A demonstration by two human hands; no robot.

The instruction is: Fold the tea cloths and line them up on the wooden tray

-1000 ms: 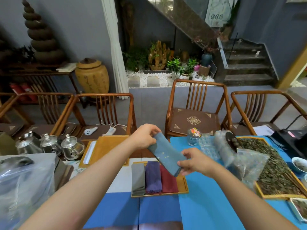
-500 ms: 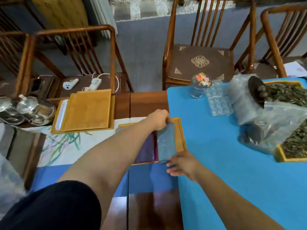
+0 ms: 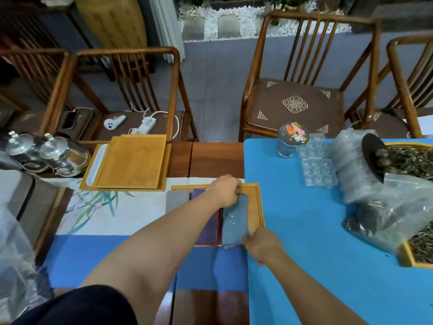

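A folded grey-blue tea cloth (image 3: 234,221) lies lengthwise on the right part of the wooden tray (image 3: 256,207). My left hand (image 3: 226,190) pinches its far end and my right hand (image 3: 262,245) grips its near end, which hangs slightly over the tray's front edge. To its left on the tray sit a folded red cloth (image 3: 220,221), seen only as a thin strip, a purple cloth (image 3: 207,231) and a grey cloth (image 3: 177,200). My left forearm covers part of the purple and grey cloths.
A second wooden tray (image 3: 131,163) sits at the back left beside metal teapots (image 3: 49,151). On the blue mat (image 3: 316,231) to the right are a glass jar (image 3: 291,139), bubble wrap (image 3: 318,167) and bagged tea leaves (image 3: 398,207). Chairs stand behind the table.
The grey-blue cloth went from being held up in the air to lying on the tray beside the red cloth. Both hands came down with it, and the view tilted down.
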